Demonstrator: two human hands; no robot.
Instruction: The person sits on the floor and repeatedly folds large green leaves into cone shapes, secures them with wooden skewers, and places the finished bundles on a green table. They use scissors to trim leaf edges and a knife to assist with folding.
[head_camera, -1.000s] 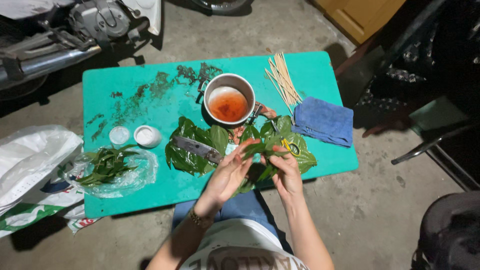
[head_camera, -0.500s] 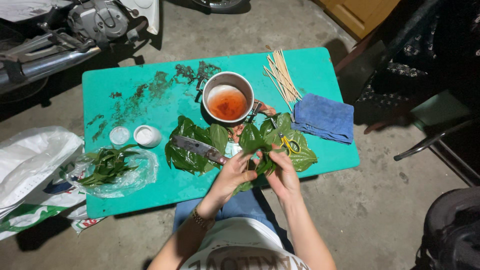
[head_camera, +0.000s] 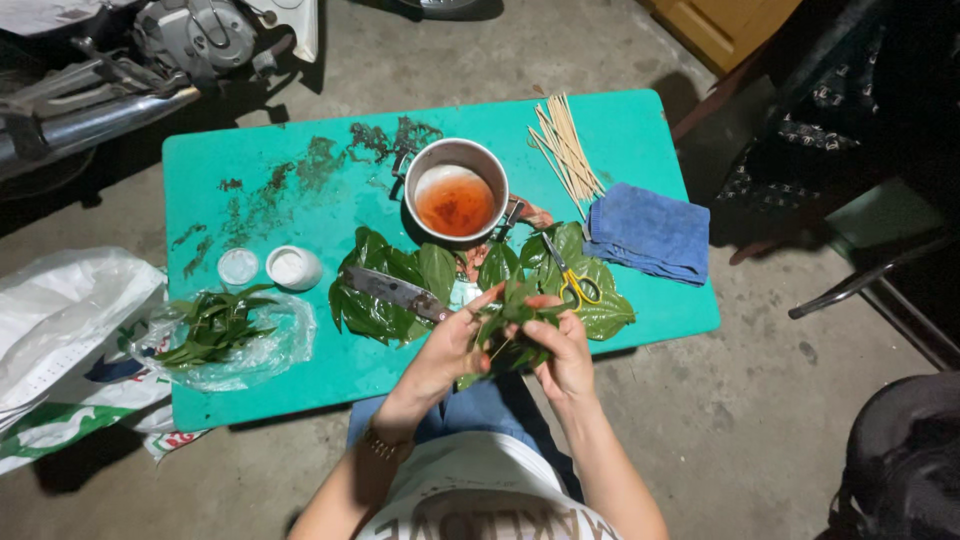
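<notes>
We note our left hand (head_camera: 445, 345) and right hand (head_camera: 565, 345) with fingers curled around a folded green leaf bundle (head_camera: 512, 325) at the near edge of the teal plastic table (head_camera: 640, 140), which stands on a concrete floor (head_camera: 770, 420).

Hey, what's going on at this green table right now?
A person sits at a green table, both hands together over its near edge. The left hand and right hand grip a small bundle of green leaves between them. More leaves lie spread on the table with a knife and yellow-handled scissors resting on them. Behind sit a metal pot of reddish liquid, thin wooden sticks and a folded blue cloth. A clear bag of leaves lies at the left.
</notes>
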